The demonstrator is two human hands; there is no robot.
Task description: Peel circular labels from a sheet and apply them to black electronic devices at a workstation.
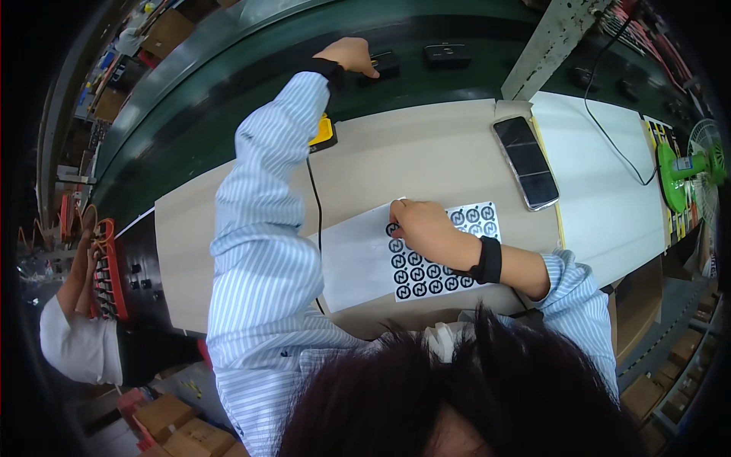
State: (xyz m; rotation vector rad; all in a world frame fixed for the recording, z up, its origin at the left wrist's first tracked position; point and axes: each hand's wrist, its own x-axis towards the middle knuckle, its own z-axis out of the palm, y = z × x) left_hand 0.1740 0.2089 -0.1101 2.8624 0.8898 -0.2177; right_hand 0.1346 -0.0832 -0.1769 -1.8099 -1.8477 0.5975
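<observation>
My left hand [349, 55] stretches far out over the green conveyor belt [251, 103]. Its fingers close on the left end of a small black box-shaped device [386, 65]; some of them are hidden. A similar black device [447, 55] lies a little to the right. On the table, my right hand [428, 230] is bent over a sheet of round black-and-white stickers [403, 278], thumb and fingers pinched at its upper left corner. The fingertips seem to be on a sticker there. Left of the stickers shows blank pale backing paper [354, 255].
A smartphone [527, 164] lies at the right. A yellow-and-black device [324, 133] sits partly behind my left sleeve, near a black cable [315, 202]. A metal post [552, 49] rises at the belt; a green fan [678, 171] stands far right. Another person [80, 335] works at the left.
</observation>
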